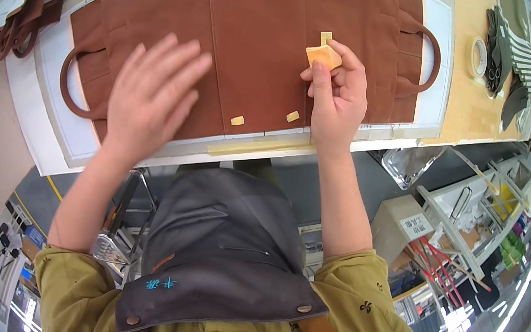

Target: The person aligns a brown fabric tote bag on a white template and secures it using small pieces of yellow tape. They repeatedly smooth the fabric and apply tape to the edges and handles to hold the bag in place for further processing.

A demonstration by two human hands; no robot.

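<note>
A brown bag panel [256, 63], laid flat on a white board [430, 114], has a looped handle at each end. Small yellow tabs [237, 120] stick to it near its top and bottom edges. Over its left part hovers my left hand [151, 99], slightly blurred, its fingers stretched out and nothing in it. My right hand [343, 99] pinches a small orange-yellow piece [324, 55] between thumb and fingers, above the right part of the panel. I cannot tell its material. Another yellow tab [326, 37] shows just beyond that piece.
Brown strips and handles [37, 5] are stacked at the far left. On the right lie a tape roll [477, 56], black-handled scissors [493, 79] and striped cloth [526, 59]. The table's front edge [253, 154] runs close to my apron [223, 228].
</note>
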